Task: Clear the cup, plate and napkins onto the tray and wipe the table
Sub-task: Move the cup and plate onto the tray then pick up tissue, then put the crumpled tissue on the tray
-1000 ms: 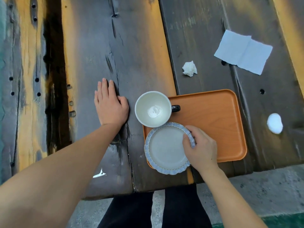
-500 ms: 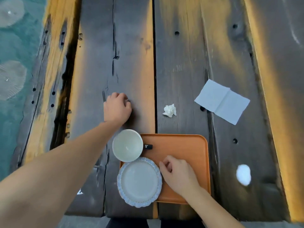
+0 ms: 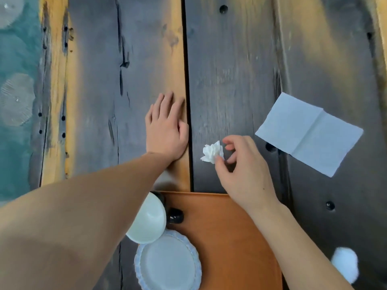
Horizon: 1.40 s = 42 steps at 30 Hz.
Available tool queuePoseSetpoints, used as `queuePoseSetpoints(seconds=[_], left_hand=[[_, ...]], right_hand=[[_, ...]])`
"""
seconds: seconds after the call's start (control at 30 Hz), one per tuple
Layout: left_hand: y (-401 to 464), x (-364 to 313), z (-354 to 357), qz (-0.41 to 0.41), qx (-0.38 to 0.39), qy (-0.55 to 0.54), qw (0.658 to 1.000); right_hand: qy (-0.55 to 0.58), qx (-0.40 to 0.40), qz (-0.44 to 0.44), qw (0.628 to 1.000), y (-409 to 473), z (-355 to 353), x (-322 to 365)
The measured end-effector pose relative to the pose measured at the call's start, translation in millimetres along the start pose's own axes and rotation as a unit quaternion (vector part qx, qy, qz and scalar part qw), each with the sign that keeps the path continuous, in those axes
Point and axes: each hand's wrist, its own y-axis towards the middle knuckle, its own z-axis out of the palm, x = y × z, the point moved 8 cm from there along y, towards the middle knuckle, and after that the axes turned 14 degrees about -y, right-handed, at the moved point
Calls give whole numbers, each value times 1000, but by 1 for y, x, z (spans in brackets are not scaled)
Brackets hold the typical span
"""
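Right hand (image 3: 243, 164) has left the tray (image 3: 228, 237) and gone up to the crumpled napkin (image 3: 212, 152), which it was nowhere near half a second back. Thumb and fingertips now curl in around the wad's right side, touching it, though I honestly can't tell if it's properly pinched or lifted off the desk (image 3: 230, 70) yet. Left hand (image 3: 165, 128) has uncurled from a loose fist and lies flat, palm down, fingers straight, on the plank just left of the gap between boards, holding nothing. Cup (image 3: 147, 221) sits at the tray's far-left corner, hanging partly over the edge, dark handle pointing right onto the tray. Plate (image 3: 167, 262) is right below it, touching or nearly so, also overhanging the tray's left edge. Flat napkin (image 3: 307, 133) lies unfolded on the desk off to the right, well apart from the wad. White blob (image 3: 344, 263) sits on the desk by the right forearm, too blurred to say what it is.
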Motion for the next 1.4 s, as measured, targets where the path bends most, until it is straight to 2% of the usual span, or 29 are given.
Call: queuePoseSetpoints(seconds=[0.17, 0.33, 0.7, 0.8, 0.9, 1.13, 1.4], left_hand=[[2, 1, 4, 4, 2, 3, 1000], [3, 3, 4, 12, -7, 5, 1000], [-1, 4, 2, 20, -17, -5, 1000], [-2, 4, 2, 19, -15, -9, 1000], [0, 5, 3, 21, -15, -5, 1000], [-1, 5, 4, 18, -4, -7, 1000], [0, 5, 6, 18, -1, -7, 1000]], right_hand=[[-99, -49, -27, 994, 6, 15, 15], [-135, -83, -58, 986, 10, 22, 14], [-111, -108, -87, 984, 4, 23, 17], [-61, -141, -79, 985, -10, 15, 23], [-45, -171, -110, 978, -42, 11, 38], [-63, -126, -134, 981, -103, 40, 44], [-82, -64, -110, 988, -115, 71, 30]])
